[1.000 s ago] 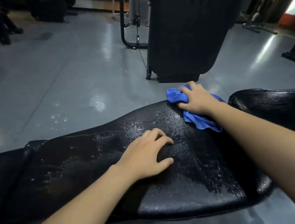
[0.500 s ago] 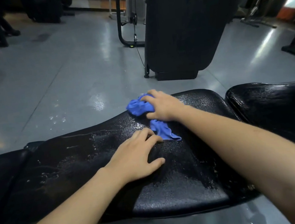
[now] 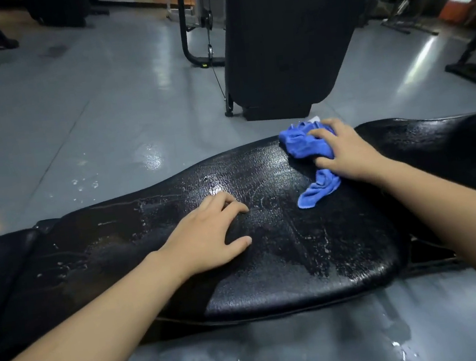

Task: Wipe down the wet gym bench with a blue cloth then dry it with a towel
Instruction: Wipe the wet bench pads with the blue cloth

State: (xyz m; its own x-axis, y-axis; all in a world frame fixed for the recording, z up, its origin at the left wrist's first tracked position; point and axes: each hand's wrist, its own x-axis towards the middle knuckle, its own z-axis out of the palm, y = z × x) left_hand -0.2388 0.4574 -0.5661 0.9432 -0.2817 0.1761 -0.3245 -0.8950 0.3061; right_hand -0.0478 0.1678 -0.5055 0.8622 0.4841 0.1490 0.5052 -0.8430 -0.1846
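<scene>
A black padded gym bench (image 3: 286,264) runs across the view, its surface beaded with water and streaked. My right hand (image 3: 344,152) presses a crumpled blue cloth (image 3: 304,145) onto the far edge of the pad, near the gap to the second pad (image 3: 451,148) on the right; a tail of the cloth hangs toward me. My left hand (image 3: 207,235) rests flat on the middle of the bench, fingers spread, holding nothing. No towel is in view.
The grey floor (image 3: 89,123) carries water splashes beyond the bench and a wet patch in front of it. A large black machine housing (image 3: 288,39) stands just behind the bench, with a cable frame beside it. Equipment frames line the right edge.
My right hand has swept the blue cloth from the middle of the pad, near my left hand, back to the right along the far edge. My left hand has stayed planted.
</scene>
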